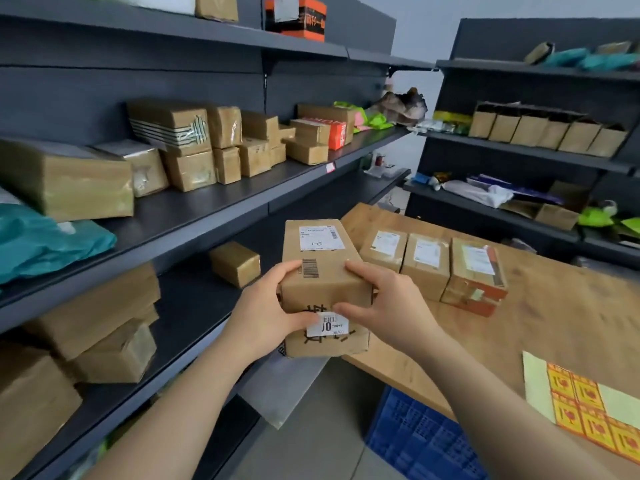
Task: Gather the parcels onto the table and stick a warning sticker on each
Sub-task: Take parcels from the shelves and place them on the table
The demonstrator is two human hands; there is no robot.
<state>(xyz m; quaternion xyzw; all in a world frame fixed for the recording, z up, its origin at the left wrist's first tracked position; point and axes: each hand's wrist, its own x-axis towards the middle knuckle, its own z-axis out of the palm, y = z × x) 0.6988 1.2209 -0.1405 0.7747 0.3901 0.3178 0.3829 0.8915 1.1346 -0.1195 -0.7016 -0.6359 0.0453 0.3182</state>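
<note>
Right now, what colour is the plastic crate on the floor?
Blue crate, clearest in the head view.

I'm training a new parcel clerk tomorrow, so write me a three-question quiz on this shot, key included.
1. How many parcels lie in a row on the wooden table?
2. True or false: the sticker sheet is being held.
3. The box marked 3-1 is held by: A) the left hand alone B) both hands C) the right hand alone.
Key: 1. Three. 2. False: it lies flat on the wooden table, untouched. 3. B: each hand has a grip on one side of the box.
</note>
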